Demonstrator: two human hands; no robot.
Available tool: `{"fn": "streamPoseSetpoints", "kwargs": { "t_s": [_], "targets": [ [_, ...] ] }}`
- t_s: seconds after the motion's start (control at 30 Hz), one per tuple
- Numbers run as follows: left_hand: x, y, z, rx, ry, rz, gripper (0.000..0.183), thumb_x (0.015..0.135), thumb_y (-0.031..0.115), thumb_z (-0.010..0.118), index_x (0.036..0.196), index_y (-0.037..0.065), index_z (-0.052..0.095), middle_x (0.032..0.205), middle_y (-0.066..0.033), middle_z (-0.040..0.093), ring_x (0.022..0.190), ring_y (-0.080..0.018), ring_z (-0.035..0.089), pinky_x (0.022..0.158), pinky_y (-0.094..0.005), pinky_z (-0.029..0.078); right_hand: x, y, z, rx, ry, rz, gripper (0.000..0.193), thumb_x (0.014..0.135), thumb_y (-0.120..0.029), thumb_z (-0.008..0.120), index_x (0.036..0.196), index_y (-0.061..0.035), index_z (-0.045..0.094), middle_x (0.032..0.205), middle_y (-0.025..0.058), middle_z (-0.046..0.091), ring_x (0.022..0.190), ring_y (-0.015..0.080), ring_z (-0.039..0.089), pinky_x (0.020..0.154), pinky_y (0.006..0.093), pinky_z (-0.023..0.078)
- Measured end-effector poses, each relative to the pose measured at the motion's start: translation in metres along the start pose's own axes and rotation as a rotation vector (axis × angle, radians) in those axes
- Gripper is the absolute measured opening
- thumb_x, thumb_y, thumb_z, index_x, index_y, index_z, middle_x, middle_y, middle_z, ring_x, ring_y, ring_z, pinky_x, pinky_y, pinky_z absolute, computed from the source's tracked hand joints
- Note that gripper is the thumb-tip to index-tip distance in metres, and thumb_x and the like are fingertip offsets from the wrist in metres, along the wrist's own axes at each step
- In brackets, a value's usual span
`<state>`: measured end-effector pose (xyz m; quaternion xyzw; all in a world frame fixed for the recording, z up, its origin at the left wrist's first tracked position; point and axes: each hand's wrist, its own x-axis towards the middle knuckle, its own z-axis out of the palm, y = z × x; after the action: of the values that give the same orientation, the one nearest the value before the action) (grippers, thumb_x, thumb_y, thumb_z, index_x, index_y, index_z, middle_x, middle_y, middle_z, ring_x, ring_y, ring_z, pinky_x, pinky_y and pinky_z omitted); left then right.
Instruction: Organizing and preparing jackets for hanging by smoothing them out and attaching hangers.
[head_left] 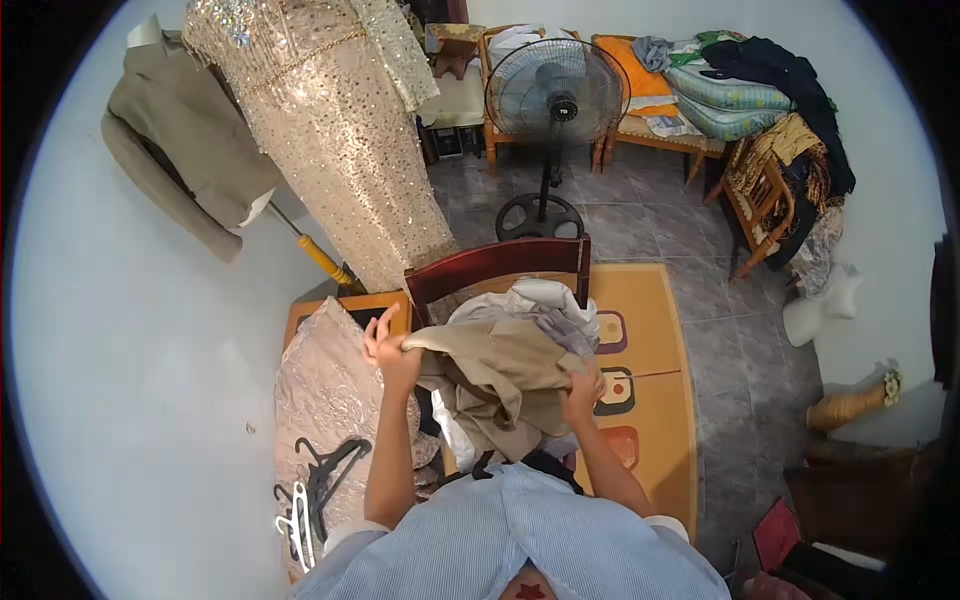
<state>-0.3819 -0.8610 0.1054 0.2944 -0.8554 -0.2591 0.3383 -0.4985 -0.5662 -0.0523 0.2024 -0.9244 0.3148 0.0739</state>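
At the centre of the view, the person's two hands hold up a beige garment (500, 375) over a heap of clothes on a chair (497, 262). The left hand (390, 355) sits at about nine o'clock from the garment's middle; its fingers are curled around a bunched corner of the cloth, with the thumb and one finger sticking up above the grip. The right hand (583, 385) is at about three o'clock, closed down on the opposite edge of the same garment, fingers pressed into the fabric. The cloth hangs slack between them, with folds dropping toward six o'clock. Under and behind it, at twelve o'clock, white and grey clothes (535, 305) are piled against the chair's dark red back.

At eight o'clock from the hands, a pink lace cloth (325, 385) lies spread out, and on its lower part rests a bunch of hangers (315, 490), black and white. At eleven o'clock a sequined gold dress (340, 130) hangs, and at ten o'clock a grey jacket (185, 150) hangs on the wall. A standing fan (556, 95) is at twelve o'clock, beyond the chair. At three o'clock an orange rug (650, 380) covers the tiled floor. A wooden bench piled with bedding (720, 90) stands at one o'clock.
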Motion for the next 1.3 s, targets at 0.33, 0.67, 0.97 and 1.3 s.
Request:
{"fn": "streamPoseSetpoints", "kwargs": {
  "t_s": [0.33, 0.67, 0.97, 1.3],
  "targets": [
    [0.007, 0.001, -0.014, 0.171, 0.015, 0.061, 0.011, 0.062, 0.021, 0.071, 0.072, 0.016, 0.072, 0.135, 0.0033, 0.045, 0.131, -0.0337, 0.025, 0.103, -0.0561, 0.008, 0.095, -0.018, -0.118, -0.116, 0.396, -0.107, 0.024, 0.074, -0.022, 0.059, 0.096, -0.0145, 0.063, 0.135, 0.0123, 0.037, 0.128, 0.0345, 0.027, 0.105, 0.0572, 0.011],
    [0.033, 0.074, -0.039, -0.018, 0.124, 0.338, 0.010, 0.057, 0.017, 0.071, 0.063, 0.011, 0.066, 0.133, -0.0031, 0.047, 0.131, -0.0355, 0.023, 0.105, -0.0522, 0.006, 0.113, -0.075, -0.244, -0.259, 0.821, -0.103, 0.018, 0.074, -0.021, 0.061, 0.092, -0.0159, 0.063, 0.136, 0.0107, 0.036, 0.130, 0.0310, 0.024, 0.106, 0.0551, 0.006],
    [0.014, 0.106, -0.009, -0.296, -0.037, 0.587, 0.017, 0.052, 0.014, 0.067, 0.068, 0.017, 0.069, 0.132, -0.0020, 0.048, 0.128, -0.0321, 0.028, 0.105, -0.0511, 0.011, -0.013, -0.017, -0.283, -0.185, 1.012, 0.081, 0.036, 0.077, 0.004, 0.047, 0.112, -0.0013, 0.052, 0.094, 0.0156, 0.060, 0.068, 0.0225, 0.061, 0.065, 0.0277, 0.049],
    [-0.069, 0.133, 0.011, -0.538, -0.364, 0.775, 0.023, 0.052, 0.012, 0.070, 0.075, 0.015, 0.072, 0.136, -0.0111, 0.043, 0.130, -0.0363, 0.019, 0.107, -0.0450, 0.011, -0.192, -0.001, -0.296, -0.812, 1.122, 0.537, 0.030, 0.084, -0.006, 0.054, 0.114, -0.0049, 0.058, 0.106, 0.0122, 0.059, 0.089, 0.0258, 0.056, 0.079, 0.0337, 0.044]
  ]
}}
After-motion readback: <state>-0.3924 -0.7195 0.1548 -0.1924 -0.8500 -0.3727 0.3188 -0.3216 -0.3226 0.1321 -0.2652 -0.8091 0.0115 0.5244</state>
